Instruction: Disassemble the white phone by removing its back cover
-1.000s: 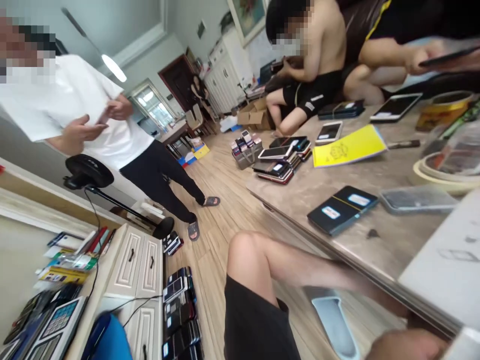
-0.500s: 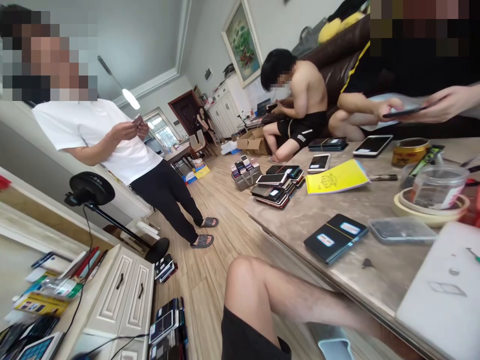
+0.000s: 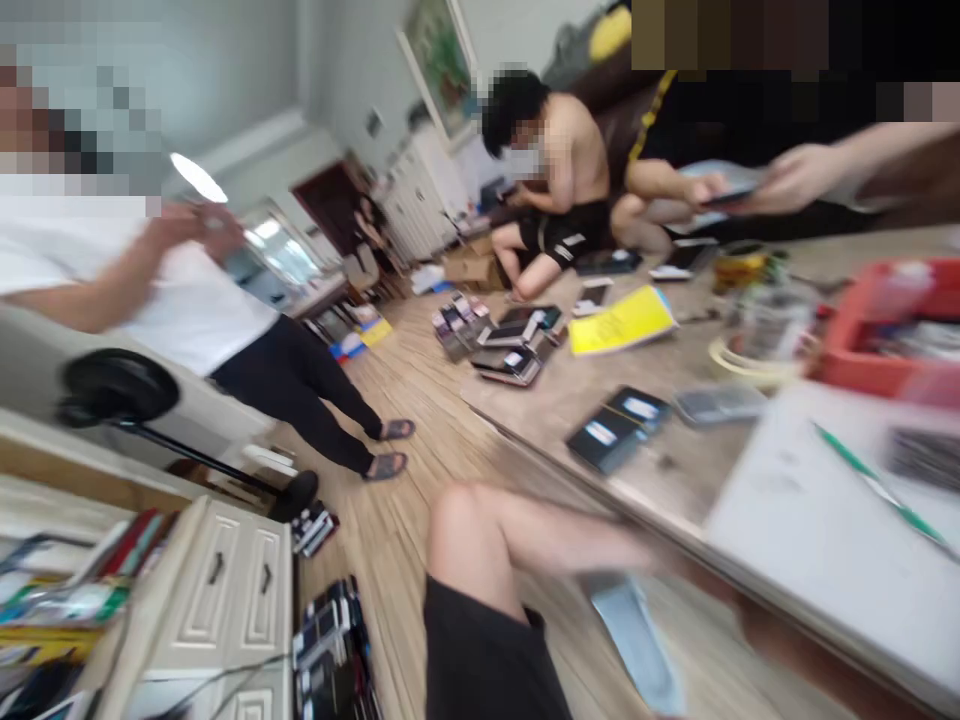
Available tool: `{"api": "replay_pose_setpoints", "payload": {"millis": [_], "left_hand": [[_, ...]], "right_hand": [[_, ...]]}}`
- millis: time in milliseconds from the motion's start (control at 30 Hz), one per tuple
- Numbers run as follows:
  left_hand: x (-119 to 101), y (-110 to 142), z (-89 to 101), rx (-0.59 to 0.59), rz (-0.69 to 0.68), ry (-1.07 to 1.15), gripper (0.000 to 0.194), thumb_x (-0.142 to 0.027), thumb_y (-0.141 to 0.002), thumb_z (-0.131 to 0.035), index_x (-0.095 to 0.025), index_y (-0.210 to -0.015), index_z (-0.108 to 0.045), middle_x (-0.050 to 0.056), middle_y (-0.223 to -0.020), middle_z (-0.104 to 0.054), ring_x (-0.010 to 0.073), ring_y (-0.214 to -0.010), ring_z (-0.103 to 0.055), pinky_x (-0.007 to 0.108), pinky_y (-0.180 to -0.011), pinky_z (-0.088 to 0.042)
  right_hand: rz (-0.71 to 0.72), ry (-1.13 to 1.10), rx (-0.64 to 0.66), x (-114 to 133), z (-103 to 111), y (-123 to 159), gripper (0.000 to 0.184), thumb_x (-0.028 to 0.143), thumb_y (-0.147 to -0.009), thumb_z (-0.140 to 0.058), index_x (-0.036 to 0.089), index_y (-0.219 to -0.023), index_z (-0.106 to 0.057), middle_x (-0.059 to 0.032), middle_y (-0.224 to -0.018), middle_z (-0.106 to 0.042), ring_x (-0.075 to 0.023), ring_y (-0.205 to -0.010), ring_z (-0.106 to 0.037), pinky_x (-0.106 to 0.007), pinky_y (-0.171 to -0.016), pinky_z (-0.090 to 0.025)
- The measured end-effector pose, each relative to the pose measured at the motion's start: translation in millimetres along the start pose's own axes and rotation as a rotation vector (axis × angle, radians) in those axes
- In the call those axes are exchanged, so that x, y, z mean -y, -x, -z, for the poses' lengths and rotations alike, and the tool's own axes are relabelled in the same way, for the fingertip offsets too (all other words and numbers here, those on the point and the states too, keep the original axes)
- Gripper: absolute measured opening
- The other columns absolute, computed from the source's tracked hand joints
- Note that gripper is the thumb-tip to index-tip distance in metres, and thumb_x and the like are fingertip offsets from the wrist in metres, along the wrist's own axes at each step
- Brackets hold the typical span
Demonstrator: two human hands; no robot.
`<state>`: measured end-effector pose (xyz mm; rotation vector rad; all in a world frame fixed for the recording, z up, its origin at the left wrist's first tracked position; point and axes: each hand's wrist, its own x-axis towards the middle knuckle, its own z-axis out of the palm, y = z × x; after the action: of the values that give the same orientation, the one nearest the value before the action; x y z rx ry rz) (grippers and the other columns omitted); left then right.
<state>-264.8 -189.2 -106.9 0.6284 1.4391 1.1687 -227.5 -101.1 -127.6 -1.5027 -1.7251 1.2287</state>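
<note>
Neither of my hands shows in the head view. My bent leg (image 3: 480,540) reaches under the stone-topped table (image 3: 525,390). On that table lie a dark pair of phones with white labels (image 3: 619,430), a clear plastic case (image 3: 720,404) and a yellow paper (image 3: 622,320). Nearer to me is a white work mat (image 3: 795,480) with a green, thin tool (image 3: 885,485) on it. Stacked phones (image 3: 517,350) sit at the table's far left corner. The whole picture is smeared by motion.
A red tray (image 3: 840,350) of small items and a tape roll (image 3: 727,365) stand at the right. One person in white (image 3: 195,310) stands at the left; others sit behind the table. A fan (image 3: 120,390), a cabinet (image 3: 217,590) and phone piles (image 3: 334,640) flank the floor.
My view has swung to the right, so most things sit further left. The red tray and more of the white mat with the green tool now show.
</note>
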Motion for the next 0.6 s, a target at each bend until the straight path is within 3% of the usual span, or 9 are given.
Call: {"api": "replay_pose_setpoints", "payload": {"millis": [67,133,200,267,367,600], "left_hand": [[22.1,34.3,-17.5,-0.055,0.133,0.089,0.059,-0.065,-0.058,-0.086,-0.028,-0.103,-0.072,0.003,-0.082,-0.068,0.0265,-0.087,-0.069,0.039,-0.078,-0.052],[30.0,58.1,-28.7,-0.218,0.301,0.138,0.048,-0.047,-0.065,-0.088,-0.022,-0.101,-0.067,0.001,-0.082,-0.069,0.0188,-0.077,-0.065,0.030,-0.072,-0.050],[29.5,65.0,-31.4,-0.194,0.415,0.142,0.050,-0.043,-0.073,-0.086,-0.022,-0.112,-0.063,0.001,-0.083,-0.072,0.0171,-0.071,-0.064,0.027,-0.068,-0.050],[28.3,62.8,-30.6,-0.167,0.468,0.193,0.055,-0.044,-0.072,-0.088,-0.022,-0.115,-0.061,0.000,-0.082,-0.073,0.0163,-0.068,-0.066,0.026,-0.067,-0.052],[28.7,63.0,-30.1,-0.163,0.485,0.189,0.057,-0.043,-0.071,-0.090,-0.023,-0.117,-0.062,-0.001,-0.088,-0.074,0.0150,-0.069,-0.068,0.024,-0.066,-0.053],[34.0,73.8,-32.6,-0.196,0.500,0.147,0.052,-0.042,-0.071,-0.091,-0.023,-0.113,-0.066,0.000,-0.091,-0.075,0.0136,-0.068,-0.068,0.023,-0.065,-0.055]], "right_hand": [[-0.066,0.064,0.056,-37.1,39.7,49.9,0.040,0.069,-0.086,-0.045,0.036,-0.071,-0.063,-0.0088,-0.054,-0.054,-0.0321,-0.057,-0.064,-0.042,-0.041,-0.040],[-0.163,0.131,0.113,-58.6,76.0,96.0,0.049,0.072,-0.090,-0.045,0.030,-0.067,-0.058,-0.0061,-0.055,-0.057,-0.0260,-0.056,-0.061,-0.037,-0.047,-0.045],[-0.246,0.149,0.173,-65.2,95.9,123.8,0.056,0.071,-0.096,-0.039,0.026,-0.064,-0.051,-0.0029,-0.054,-0.057,-0.0190,-0.054,-0.056,-0.030,-0.051,-0.045],[-0.226,0.033,0.241,-67.0,101.2,133.2,0.054,0.061,-0.104,-0.037,0.024,-0.066,-0.046,-0.0007,-0.054,-0.056,-0.0147,-0.052,-0.051,-0.027,-0.052,-0.040],[-0.200,-0.032,0.217,-69.1,99.2,133.4,0.047,0.050,-0.106,-0.041,0.024,-0.067,-0.042,0.0021,-0.053,-0.052,-0.0131,-0.051,-0.047,-0.026,-0.052,-0.033],[-0.205,-0.046,0.196,-73.9,98.4,143.5,0.041,0.043,-0.104,-0.045,0.024,-0.068,-0.041,0.0040,-0.054,-0.048,-0.0122,-0.051,-0.042,-0.027,-0.055,-0.031]]}}
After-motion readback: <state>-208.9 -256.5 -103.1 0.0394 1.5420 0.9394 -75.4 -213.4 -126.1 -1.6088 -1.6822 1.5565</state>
